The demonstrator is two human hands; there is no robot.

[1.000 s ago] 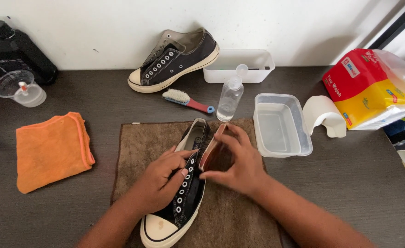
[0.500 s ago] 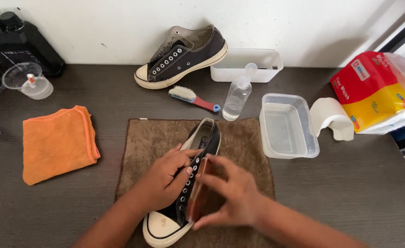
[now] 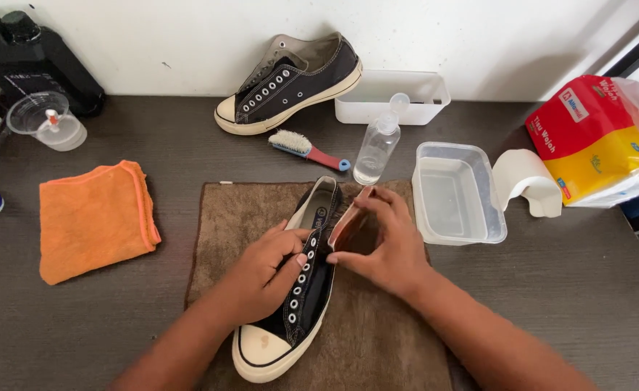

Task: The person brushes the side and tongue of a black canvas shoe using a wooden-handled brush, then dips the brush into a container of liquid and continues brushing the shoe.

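A: Okay, quick pass. Left hand (image 3: 265, 271) lies over the near black sneaker (image 3: 294, 289), fingers curled on the eyelet side, pinning it to the brown towel (image 3: 221, 217) at table centre.

B: Right hand (image 3: 384, 242)?

A: Fingers closed around a brown wooden-backed brush (image 3: 352, 228), pressed to the sneaker's outer side near the collar. Half a second ago it sat lower, by the mid eyelets; a second ago it was up near the heel again. So it reads as back-and-forth strokes along that side.

B: Sneaker itself moved?

A: Barely. Toe points to 6 o'clock, heel to 12. The view shifted more than the shoe did.

B: Meaning for the work?

A: My read: scrubbing is mid-way, one side only, toe cap with its brownish spot not touched.

B: Surroundings, fast.

A: Second sneaker (image 3: 290, 83) at 12 o'clock against the wall. Small blue-and-red brush (image 3: 308, 148) and clear bottle (image 3: 377, 145) between 12 and 1. Clear tub (image 3: 493, 217) at 3 o'clock, just off the towel. Orange cloth (image 3: 95, 217) at 9 o'clock. White tray (image 3: 435, 90) behind the bottle.

B: Water in the tub?

A: Can't tell.
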